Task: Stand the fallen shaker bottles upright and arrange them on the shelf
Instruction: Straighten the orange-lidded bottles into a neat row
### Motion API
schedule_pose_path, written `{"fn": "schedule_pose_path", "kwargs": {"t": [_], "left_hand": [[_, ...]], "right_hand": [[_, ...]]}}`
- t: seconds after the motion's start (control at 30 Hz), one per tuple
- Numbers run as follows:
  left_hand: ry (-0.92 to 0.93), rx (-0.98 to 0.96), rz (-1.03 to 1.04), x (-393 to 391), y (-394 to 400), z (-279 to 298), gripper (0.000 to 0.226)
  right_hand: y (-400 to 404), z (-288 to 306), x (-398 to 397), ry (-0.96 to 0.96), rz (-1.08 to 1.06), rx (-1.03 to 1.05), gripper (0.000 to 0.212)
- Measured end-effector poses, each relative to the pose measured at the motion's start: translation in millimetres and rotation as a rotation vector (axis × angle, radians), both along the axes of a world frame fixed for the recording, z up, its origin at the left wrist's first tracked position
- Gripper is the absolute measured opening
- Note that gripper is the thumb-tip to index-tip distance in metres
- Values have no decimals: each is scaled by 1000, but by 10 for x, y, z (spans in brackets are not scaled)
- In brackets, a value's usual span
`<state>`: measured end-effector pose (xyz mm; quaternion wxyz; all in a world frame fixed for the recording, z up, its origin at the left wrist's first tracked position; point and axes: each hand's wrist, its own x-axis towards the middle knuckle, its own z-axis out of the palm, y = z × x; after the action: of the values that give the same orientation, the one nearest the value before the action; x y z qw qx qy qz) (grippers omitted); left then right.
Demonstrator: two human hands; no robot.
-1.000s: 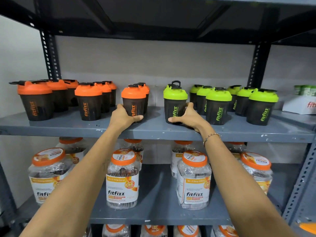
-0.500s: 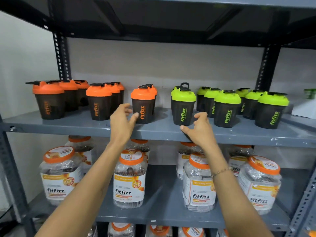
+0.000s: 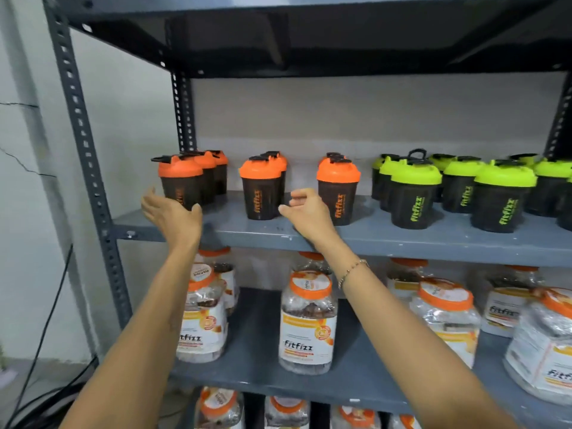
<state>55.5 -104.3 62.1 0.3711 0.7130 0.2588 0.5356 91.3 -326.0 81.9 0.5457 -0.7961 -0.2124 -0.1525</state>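
Observation:
Dark shaker bottles stand upright on the grey metal shelf (image 3: 371,239). Orange-lidded ones form three short rows: a left row (image 3: 181,181), a middle row (image 3: 261,188) and a right row (image 3: 339,193). Green-lidded shakers (image 3: 414,193) fill the shelf's right part. My left hand (image 3: 173,216) is open, palm turned right, just in front of the left front orange shaker. My right hand (image 3: 306,212) hovers with loosely curled fingers between the middle and right orange shakers, holding nothing. I see no fallen bottle.
Clear plastic jars with orange lids (image 3: 306,320) stand on the lower shelf, with more jars below. The perforated upright post (image 3: 89,168) frames the rack's left side. A white wall and black cables (image 3: 46,335) lie to the left.
Both hands let go of the centre shakers and shifted left toward the orange rows. My view swung left too, so the rack's left post now shows.

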Motion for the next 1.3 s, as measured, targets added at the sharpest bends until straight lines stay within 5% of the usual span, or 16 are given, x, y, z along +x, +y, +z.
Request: {"fn": "schedule_pose_path", "kwargs": {"t": [0.17,0.5,0.77,0.97,1.13,1.3], "left_hand": [[265,-84,-185,59,391,19,102],[458,61,-291,270,652,82,82],[512,129,-198,368,719,-23,74],[507,132,-176,374,733,-53,75],[504,119,-169,353,719,-58,76],[499,124,-176,343,717,-39,78]], "right_hand": [[315,52,154,162,13,-50,77],[451,109,417,297,93,-102,108],[499,38,563,215,74,-138,81],[457,-29,694,185,63,-119,100],[476,24,555,194,54,-155,78],[481,19,547,180,60,-179,83]]}}
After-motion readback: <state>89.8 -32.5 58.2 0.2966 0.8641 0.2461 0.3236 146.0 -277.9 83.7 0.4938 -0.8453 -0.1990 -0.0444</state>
